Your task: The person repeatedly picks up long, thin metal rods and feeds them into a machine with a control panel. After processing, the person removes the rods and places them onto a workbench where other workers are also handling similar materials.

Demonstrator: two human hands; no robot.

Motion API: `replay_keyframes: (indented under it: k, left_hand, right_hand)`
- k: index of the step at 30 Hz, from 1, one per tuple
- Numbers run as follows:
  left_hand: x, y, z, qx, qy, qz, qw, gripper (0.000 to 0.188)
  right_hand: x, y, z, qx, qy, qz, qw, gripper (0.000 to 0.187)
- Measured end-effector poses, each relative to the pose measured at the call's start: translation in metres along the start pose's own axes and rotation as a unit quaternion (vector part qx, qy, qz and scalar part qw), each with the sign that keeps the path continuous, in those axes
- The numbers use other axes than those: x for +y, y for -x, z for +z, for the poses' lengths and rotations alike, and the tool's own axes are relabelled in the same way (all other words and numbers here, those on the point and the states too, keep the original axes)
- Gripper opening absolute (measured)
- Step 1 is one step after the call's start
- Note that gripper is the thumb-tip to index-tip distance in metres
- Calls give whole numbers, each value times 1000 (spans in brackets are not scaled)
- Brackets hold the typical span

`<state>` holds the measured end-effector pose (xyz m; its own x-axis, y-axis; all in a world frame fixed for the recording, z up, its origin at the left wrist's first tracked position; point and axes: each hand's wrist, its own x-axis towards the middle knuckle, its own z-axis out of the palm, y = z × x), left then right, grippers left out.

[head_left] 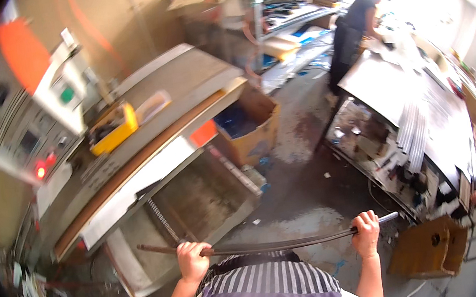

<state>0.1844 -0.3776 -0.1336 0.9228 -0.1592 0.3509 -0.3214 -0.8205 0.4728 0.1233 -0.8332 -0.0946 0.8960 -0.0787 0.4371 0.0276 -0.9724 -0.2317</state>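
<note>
Across the front of my body I hold a long, thin dark strip [285, 244], which looks slightly bowed and has a pale, shiny right end. My left hand [193, 261] is closed round it near its left part, and a brownish length sticks out beyond that fist. Toward the other end my right hand [366, 232] grips it, with the pale end poking out past the fingers. Whether it is one piece or several laid together I cannot tell. Both forearms come up from the lower edge, over a striped, purple apron [272, 281].
At left stands a machine with a long bed [182, 84], a yellow bin [114, 131] and a lower metal tray [197, 204]. A cardboard box [254, 137] sits beyond it. To the right are a worktable [376, 84] with metal strips, another box [425, 247] and two people.
</note>
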Motion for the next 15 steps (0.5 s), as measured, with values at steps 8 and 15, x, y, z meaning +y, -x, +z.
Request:
replay_keyframes:
  k: [8,15]
  left_hand:
    - [-139,84,-127,88,-32,-57,994,19]
    - [-211,131,-215,161,-96,-96,978,28]
  right_hand:
    - [-196,-10,44,-7,-15,-84,996,20]
    - [-306,-9,70,-24,-44,-138,989,21]
